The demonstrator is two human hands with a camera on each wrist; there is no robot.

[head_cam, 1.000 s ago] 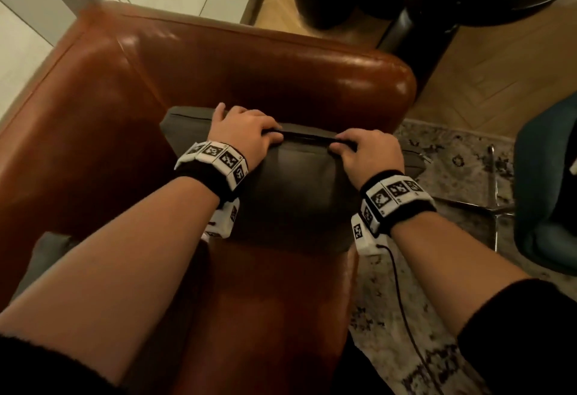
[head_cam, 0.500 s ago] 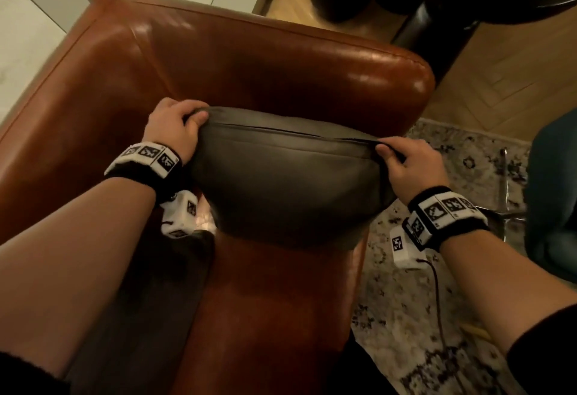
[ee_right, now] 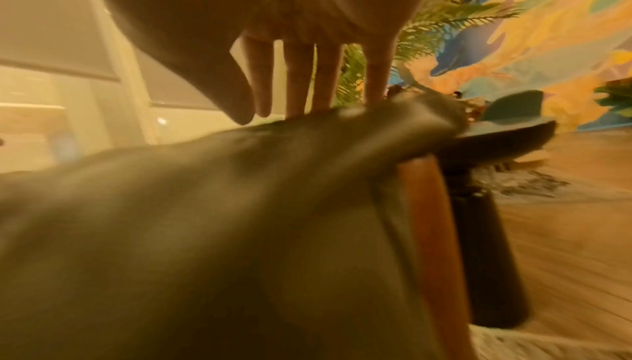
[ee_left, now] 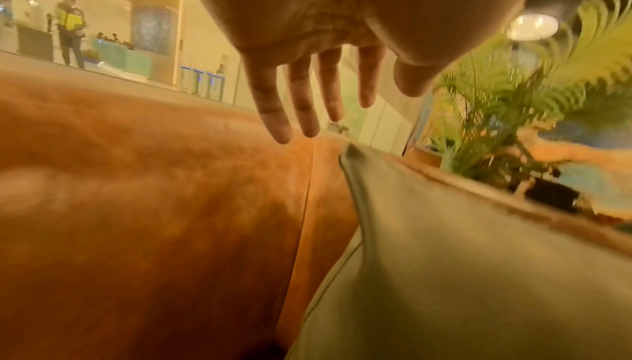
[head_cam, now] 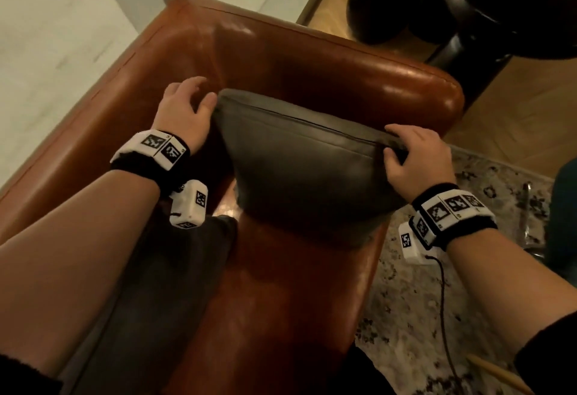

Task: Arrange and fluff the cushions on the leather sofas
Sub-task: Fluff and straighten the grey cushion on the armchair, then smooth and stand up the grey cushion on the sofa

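While my right grip is pinching the cushion and my left grip is hovering open beside it, I'm propping it upright, probably needing a two-sided plumping next.

**Item counts**

Cushions 2, dark grey: upright cushion, flat cushion. Brown leather sofa 1. Hands 2: left hand, right hand. Marker wristbands 2: left wristband, right wristband. Black round table 1. Patterned rug 1. Teal chair 1. Black cable 1. Dolphin mural 1. Distant standing person 1.
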